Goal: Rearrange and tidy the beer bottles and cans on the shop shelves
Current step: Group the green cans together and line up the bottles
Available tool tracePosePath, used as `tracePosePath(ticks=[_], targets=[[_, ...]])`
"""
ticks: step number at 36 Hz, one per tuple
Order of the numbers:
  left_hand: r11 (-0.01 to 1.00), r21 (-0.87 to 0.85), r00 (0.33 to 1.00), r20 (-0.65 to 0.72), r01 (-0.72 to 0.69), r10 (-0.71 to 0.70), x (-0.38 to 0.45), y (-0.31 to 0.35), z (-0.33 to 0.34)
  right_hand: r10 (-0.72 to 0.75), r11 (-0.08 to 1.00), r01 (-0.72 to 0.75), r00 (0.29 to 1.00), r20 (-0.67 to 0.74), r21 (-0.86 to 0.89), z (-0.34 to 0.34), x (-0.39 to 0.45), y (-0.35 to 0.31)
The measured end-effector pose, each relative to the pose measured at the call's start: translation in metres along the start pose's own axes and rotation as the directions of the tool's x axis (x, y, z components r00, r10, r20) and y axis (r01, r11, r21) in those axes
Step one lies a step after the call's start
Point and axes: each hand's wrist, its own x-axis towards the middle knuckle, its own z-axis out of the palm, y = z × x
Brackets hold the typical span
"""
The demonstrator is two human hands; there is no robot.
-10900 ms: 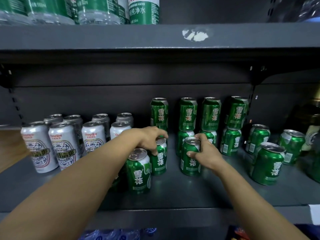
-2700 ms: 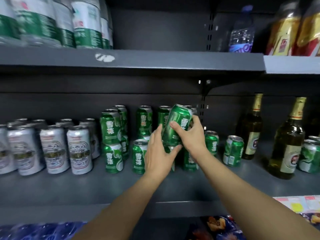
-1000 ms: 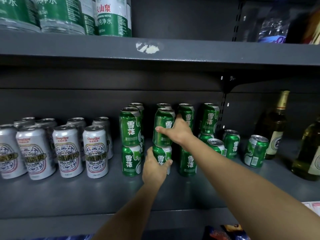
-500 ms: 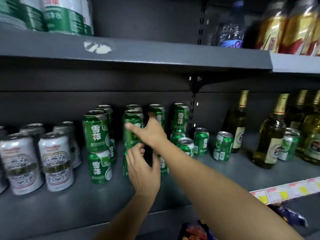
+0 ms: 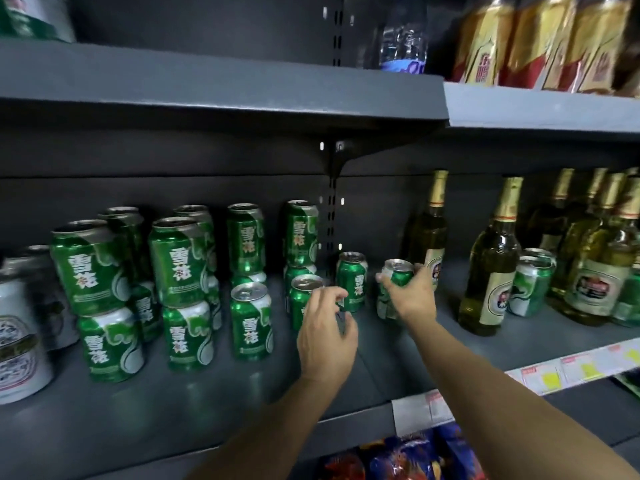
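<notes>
Green beer cans stand on the dark shelf [image 5: 194, 403], several stacked two high [image 5: 178, 261] on the left. A single can [image 5: 251, 320] stands in front of them. My right hand [image 5: 412, 299] grips the top of a green can [image 5: 400, 271] beside a tall beer bottle [image 5: 429, 233]. My left hand [image 5: 325, 337] hovers with loosely curled fingers in front of another green can [image 5: 303, 289], partly hiding it and holding nothing. One more can [image 5: 351, 280] stands between the hands.
White cans [image 5: 17, 341] stand at the far left. Several beer bottles [image 5: 491, 271] with green cans among them [image 5: 531, 289] fill the right side. The upper shelf [image 5: 242, 98] hangs low overhead. Price tags [image 5: 588, 368] line the front edge, with snack packs [image 5: 398, 459] below.
Both hands have left the stacked cans and moved right. My right hand now grips a loose can next to the bottles. The view has shifted to the right.
</notes>
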Motion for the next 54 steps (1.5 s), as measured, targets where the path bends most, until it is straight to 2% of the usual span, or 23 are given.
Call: tracePosePath(ticks=[7, 12, 15, 19, 21, 23, 25, 27, 28, 31, 34, 38, 42, 47, 50, 54], targets=[[0.999, 0.016, 0.984, 0.175, 0.037, -0.039, -0.013, -0.002, 0.027, 0.037, 0.981, -0.025, 0.998, 0.057, -0.193, 0.000, 0.020, 0.014], [0.997, 0.008, 0.961, 0.267, 0.072, -0.072, -0.018, 0.002, 0.042, -0.060, 0.967, 0.070, 0.997, 0.046, -0.245, -0.009, 0.023, 0.022], [0.978, 0.015, 0.922, 0.332, 0.206, -0.199, -0.011, 0.009, 0.055, -0.133, 0.978, 0.139, 0.990, 0.047, -0.156, -0.016, 0.011, 0.027], [0.899, -0.088, 0.839, 0.408, 0.430, -0.361, 0.001, 0.019, 0.072, -0.222, 0.973, 0.229, 0.963, 0.151, -0.032, -0.026, -0.008, 0.023], [0.875, -0.111, 0.833, 0.383, 0.472, -0.400, 0.003, 0.024, 0.075, -0.274, 0.958, 0.286, 0.928, 0.251, -0.011, -0.032, -0.014, 0.020], [0.887, -0.065, 0.864, 0.270, 0.458, -0.426, 0.003, 0.026, 0.072, -0.293, 0.952, 0.304, 0.882, 0.370, 0.032, -0.034, -0.016, 0.017], [0.898, -0.021, 0.882, 0.199, 0.439, -0.427, -0.001, 0.025, 0.066, -0.261, 0.959, 0.176, 0.852, 0.454, 0.221, -0.040, -0.014, 0.013], [0.910, -0.033, 0.893, 0.210, 0.414, -0.399, -0.009, 0.022, 0.060, -0.193, 0.920, 0.005, 0.876, 0.442, 0.391, -0.039, -0.004, 0.008], [0.912, -0.048, 0.894, 0.224, 0.408, -0.389, -0.013, 0.023, 0.058, -0.170, 0.915, -0.011, 0.897, 0.409, 0.404, -0.034, 0.004, 0.007], [0.909, -0.066, 0.892, 0.230, 0.412, -0.388, -0.021, 0.022, 0.051, -0.153, 0.962, 0.057, 0.923, 0.354, 0.266, -0.012, 0.023, 0.005], [0.889, -0.090, 0.884, 0.192, 0.449, -0.427, -0.026, 0.018, 0.044, -0.137, 0.983, 0.069, 0.888, 0.438, 0.168, 0.016, 0.034, 0.000], [0.909, -0.058, 0.906, 0.131, 0.412, -0.402, -0.029, 0.010, 0.028, -0.115, 0.990, 0.061, 0.871, 0.477, 0.126, 0.045, 0.045, 0.001], [0.922, -0.048, 0.920, 0.104, 0.385, -0.379, -0.031, 0.007, 0.013, -0.069, 0.996, 0.036, 0.893, 0.444, 0.083, 0.068, 0.052, 0.015], [0.930, -0.043, 0.929, 0.080, 0.365, -0.361, -0.034, 0.004, -0.004, -0.176, 0.978, 0.204, 0.916, 0.360, -0.041, 0.063, 0.041, 0.015], [0.926, -0.017, 0.924, 0.069, 0.377, -0.375, -0.037, 0.002, -0.017, -0.203, 0.976, 0.215, 0.958, 0.200, -0.037, 0.052, 0.020, 0.008], [0.932, 0.032, 0.930, 0.064, 0.361, -0.362, -0.038, 0.000, -0.033, -0.196, 0.967, 0.198, 0.980, -0.030, 0.162, 0.032, -0.010, -0.025]])
